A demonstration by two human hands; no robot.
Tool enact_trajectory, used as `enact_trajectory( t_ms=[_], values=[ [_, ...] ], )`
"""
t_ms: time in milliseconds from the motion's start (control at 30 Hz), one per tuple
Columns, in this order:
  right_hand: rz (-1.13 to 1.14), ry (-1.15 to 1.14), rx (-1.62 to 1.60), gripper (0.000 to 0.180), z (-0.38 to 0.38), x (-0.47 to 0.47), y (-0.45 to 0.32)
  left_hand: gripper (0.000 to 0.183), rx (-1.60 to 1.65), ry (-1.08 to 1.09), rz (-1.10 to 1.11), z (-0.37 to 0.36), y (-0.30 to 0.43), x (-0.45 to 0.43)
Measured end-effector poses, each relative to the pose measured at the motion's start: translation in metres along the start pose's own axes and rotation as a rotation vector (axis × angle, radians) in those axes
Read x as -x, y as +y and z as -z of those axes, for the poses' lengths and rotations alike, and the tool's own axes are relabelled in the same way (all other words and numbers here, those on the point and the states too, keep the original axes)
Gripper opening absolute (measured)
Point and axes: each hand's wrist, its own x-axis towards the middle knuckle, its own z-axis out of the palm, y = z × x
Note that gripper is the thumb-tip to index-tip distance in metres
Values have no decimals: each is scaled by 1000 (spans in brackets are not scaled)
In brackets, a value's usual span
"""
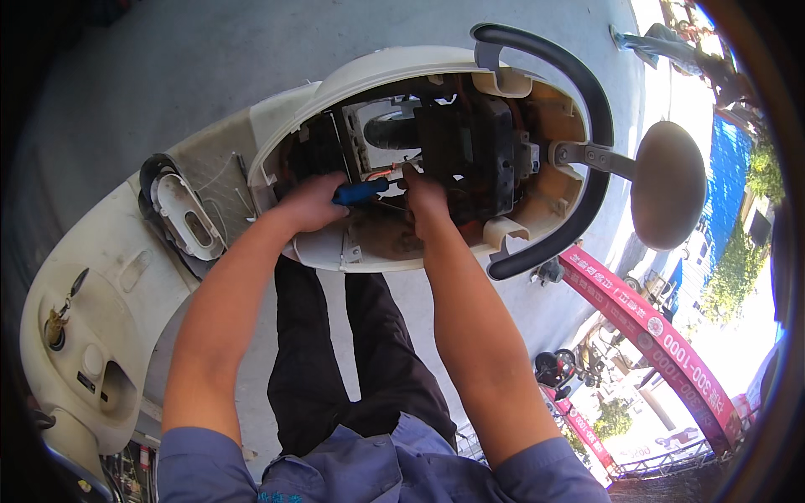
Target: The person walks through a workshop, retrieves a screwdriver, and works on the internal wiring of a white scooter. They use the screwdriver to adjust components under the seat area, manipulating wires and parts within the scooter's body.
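Observation:
My left hand point(314, 200) grips the rear end of a blue-handled screwdriver point(361, 191), its shaft lying toward the right. My right hand point(426, 193) is at the far end of that shaft, inside the open body of an electric scooter point(352, 85). Its fingertips are partly hidden, so whether it pinches the shaft or a part beside it is unclear. Orange-red wires point(379, 173) show just beyond the screwdriver. To the right of my right hand stands a dark boxy unit point(468, 151) within the white body shell. A tyre point(393, 131) shows through the gap behind.
A black grab rail point(600, 107) and a padded backrest point(668, 185) stick out at right. On the footboard lie a detached oval panel point(188, 217) and loose cable ties point(217, 173). Keys point(66, 302) hang at the front panel. A person point(679, 50) is farther off.

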Motion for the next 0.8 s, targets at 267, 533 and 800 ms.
enact_trajectory(
  t_ms=[267, 533, 800],
  values=[
    [-38, 34, -148, 26, -6, 1, 2, 40, 243, 59, 180, -3, 10, 3],
    [38, 115, -91, 23, -8, 1, -1, 42, 113, 132, -5, 2, 1, -5],
    [14, 67, -182, 21, -6, -2, 3, 38, 773, -313, 494, 21, -5, -14]
  ],
)
